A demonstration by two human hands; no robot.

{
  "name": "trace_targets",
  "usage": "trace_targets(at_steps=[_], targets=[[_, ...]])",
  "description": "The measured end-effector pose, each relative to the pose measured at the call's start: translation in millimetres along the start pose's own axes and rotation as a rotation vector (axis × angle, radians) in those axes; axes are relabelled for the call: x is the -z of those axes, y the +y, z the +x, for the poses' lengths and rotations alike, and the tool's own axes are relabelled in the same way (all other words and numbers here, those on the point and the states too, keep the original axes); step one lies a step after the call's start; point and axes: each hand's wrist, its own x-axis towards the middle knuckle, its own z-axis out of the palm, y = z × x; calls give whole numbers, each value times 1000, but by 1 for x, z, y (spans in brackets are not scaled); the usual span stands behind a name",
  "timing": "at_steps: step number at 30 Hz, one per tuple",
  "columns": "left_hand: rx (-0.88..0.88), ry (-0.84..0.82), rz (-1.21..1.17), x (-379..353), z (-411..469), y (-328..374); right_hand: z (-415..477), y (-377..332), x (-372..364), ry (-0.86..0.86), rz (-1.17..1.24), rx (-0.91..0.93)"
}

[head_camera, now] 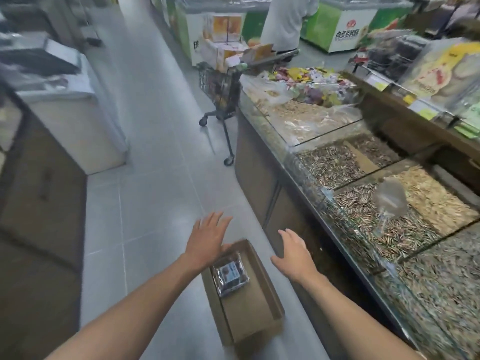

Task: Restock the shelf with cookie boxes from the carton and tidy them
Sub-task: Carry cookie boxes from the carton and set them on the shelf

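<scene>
An open brown carton (257,305) lies on the grey floor below me. One dark, clear-wrapped cookie box (230,275) rests inside it near the far end. My left hand (207,239) hovers over the carton's far left corner, fingers spread and straight, holding nothing. To the right of the carton my right hand (294,252) is held out flat, also empty. Neither hand touches the cookie box. The shelf with packaged goods (426,74) runs along the right, above the bins.
A glass-fronted counter of bulk seeds and nuts (363,203) runs down the right. A shopping cart (220,84) loaded with boxes stands ahead, with a person in white (285,19) behind it. White chest freezers (78,113) line the left. Open floor lies between.
</scene>
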Motion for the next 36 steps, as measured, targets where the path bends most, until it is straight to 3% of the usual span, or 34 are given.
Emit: trace_targets(at_steps=[6, 14, 27, 36], targets=[[32, -69, -22, -59, 23, -34, 43, 2, -55, -56, 1, -21], [61, -118, -61, -200, 68, -63, 120, 49, -158, -129, -18, 5], [90, -190, -77, -484, 126, -138, 246, 168, -423, -284, 5, -36], [7, -124, -90, -587, 167, -164, 308, 246, -596, -368, 150, -276]])
